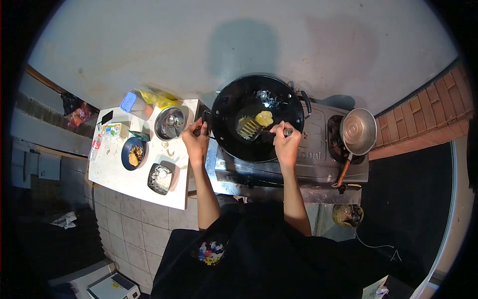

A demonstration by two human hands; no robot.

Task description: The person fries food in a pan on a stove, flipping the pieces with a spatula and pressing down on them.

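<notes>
A black two-handled wok (234, 99) sits on the stove with shiny oil in it. My right hand (287, 144) is closed round the handle of a slotted spatula (249, 129), whose head lies inside the wok. At the spatula's edge rests a yellow piece of food (264, 118), of a kind I cannot make out. My left hand (195, 142) is closed at the wok's left side handle, partly covering it; a small dark reddish patch shows between the fingers.
Left stands a white table (119, 174) with a metal bowl (170, 123), a dark plate of fried food (133, 154), a square dish of white powder (161, 178) and a blue-lidded container (134, 104). A saucepan (358, 130) occupies the right burner, its handle pointing towards me.
</notes>
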